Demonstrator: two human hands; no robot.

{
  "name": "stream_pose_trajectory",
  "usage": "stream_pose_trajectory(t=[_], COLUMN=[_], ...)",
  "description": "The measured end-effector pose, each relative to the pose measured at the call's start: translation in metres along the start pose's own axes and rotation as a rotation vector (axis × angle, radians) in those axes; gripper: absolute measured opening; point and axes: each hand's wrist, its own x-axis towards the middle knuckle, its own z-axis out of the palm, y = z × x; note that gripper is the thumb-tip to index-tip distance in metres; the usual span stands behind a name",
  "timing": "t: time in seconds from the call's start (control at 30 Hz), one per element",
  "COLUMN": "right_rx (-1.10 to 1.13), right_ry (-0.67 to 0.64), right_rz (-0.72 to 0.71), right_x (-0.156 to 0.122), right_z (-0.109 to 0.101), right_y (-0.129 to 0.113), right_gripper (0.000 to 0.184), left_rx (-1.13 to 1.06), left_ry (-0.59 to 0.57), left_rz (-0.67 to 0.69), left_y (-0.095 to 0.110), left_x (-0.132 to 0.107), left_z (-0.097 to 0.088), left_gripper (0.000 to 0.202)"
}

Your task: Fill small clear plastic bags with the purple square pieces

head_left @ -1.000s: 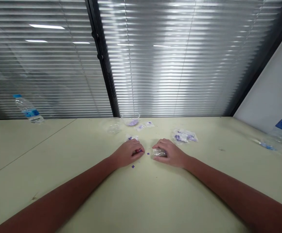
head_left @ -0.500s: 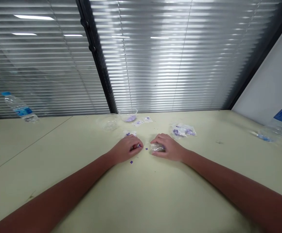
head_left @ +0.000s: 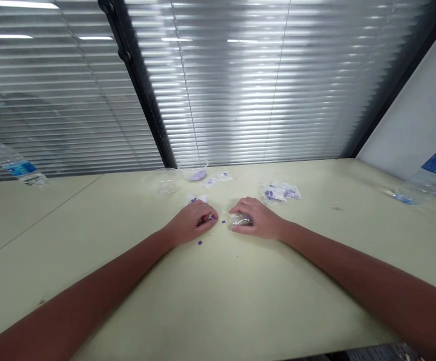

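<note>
My left hand rests on the pale table, fingers curled over small purple pieces at its fingertips. My right hand lies just to its right, fingers wrapped round a small clear plastic bag. Between the two hands lies one loose purple piece. Another purple piece lies just in front of my left hand. A small bag with purple bits sits right behind my left hand.
Two clear plastic bowls stand at the back: an empty bowl and a bowl with purple pieces. Small bags lie beside them, a pile of bags to the right. Water bottles stand far left and far right. Blinds behind.
Both hands stay in place on the table with the same grips. The camera has tilted and turned, so everything sits a little higher and further left in view.
</note>
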Motion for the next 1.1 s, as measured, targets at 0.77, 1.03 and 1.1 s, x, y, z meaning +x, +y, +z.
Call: stream_pose_trajectory(t=[0.77,1.03,1.1], right_rx=[-0.001,0.001,-0.004], right_ry=[-0.028,-0.019,-0.019], right_rz=[0.028,0.014,0.014], right_x=[0.0014,0.0005,0.0003], right_z=[-0.0071,-0.0064,-0.0064], right_y=[-0.0054,-0.0025,-0.0023], right_gripper=[0.038,0.039,0.039], left_rx=[0.004,-0.004,0.001], left_ry=[-0.019,-0.015,-0.018], left_rz=[0.007,-0.010,-0.015], left_y=[-0.0042,-0.0021,-0.0010], left_x=[0.0017,0.0024,0.0028], left_z=[0.0006,0.0003,-0.0002], left_gripper=[0.022,0.023,0.023])
